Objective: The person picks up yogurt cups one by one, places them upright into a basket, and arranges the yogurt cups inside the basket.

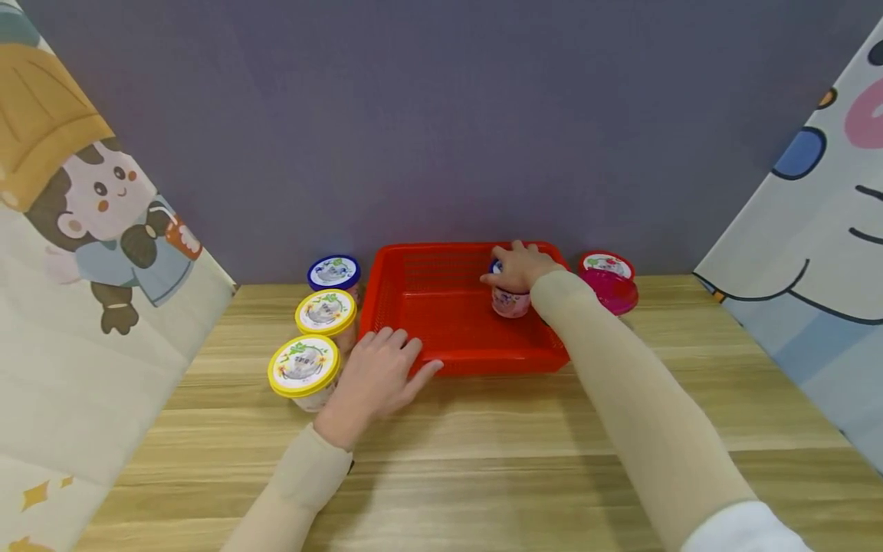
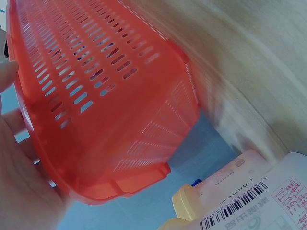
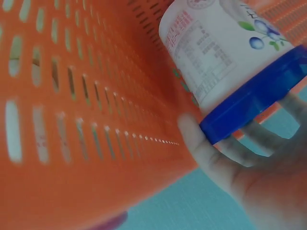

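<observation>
A red plastic basket (image 1: 448, 364) with slotted walls sits against the grey backdrop. In its right part is a blue-lidded tub (image 1: 510, 304), white with printed blueberries in the right wrist view. From above, my right hand (image 1: 526, 268) grips this tub by its blue lid (image 3: 254, 96), thumb on one side and fingers on the other. The tub's base is hidden in the head view. My left hand (image 1: 379, 373) holds the basket's front left corner, fingers over the rim and thumb outside the front wall. Fingertips are partly hidden behind the rim in the left wrist view.
Left of the basket stand a blue-lidded tub (image 1: 334, 273) and two yellow-lidded tubs, the nearer tub (image 1: 303, 366) close to my left wrist. At right, a red-lidded tub (image 1: 607, 265) stands behind a magenta lid (image 1: 612, 291). Printed cloths hang on both sides.
</observation>
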Demonstrator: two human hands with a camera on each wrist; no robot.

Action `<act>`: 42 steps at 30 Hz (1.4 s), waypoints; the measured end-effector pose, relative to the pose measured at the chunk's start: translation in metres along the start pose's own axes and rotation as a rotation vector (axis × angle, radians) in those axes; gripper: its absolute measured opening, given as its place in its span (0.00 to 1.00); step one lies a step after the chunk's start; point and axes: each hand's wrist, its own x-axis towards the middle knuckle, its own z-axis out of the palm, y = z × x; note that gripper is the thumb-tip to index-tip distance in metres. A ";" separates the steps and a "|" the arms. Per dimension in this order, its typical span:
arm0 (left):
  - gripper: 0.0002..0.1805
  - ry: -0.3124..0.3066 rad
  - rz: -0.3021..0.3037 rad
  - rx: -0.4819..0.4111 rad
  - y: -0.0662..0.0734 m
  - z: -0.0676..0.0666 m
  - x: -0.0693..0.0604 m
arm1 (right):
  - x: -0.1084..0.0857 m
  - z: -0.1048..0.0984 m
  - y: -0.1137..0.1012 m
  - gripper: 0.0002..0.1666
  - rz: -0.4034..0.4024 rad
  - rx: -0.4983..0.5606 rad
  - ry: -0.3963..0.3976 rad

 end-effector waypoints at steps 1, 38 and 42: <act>0.26 -0.001 0.000 0.000 0.000 0.000 0.000 | 0.001 0.001 0.000 0.44 0.004 0.004 -0.009; 0.27 0.003 0.000 0.004 0.001 0.000 0.000 | -0.011 0.000 -0.004 0.52 0.049 -0.061 -0.033; 0.27 0.009 0.000 0.009 0.001 0.000 0.000 | -0.014 -0.002 -0.004 0.52 0.039 -0.027 -0.022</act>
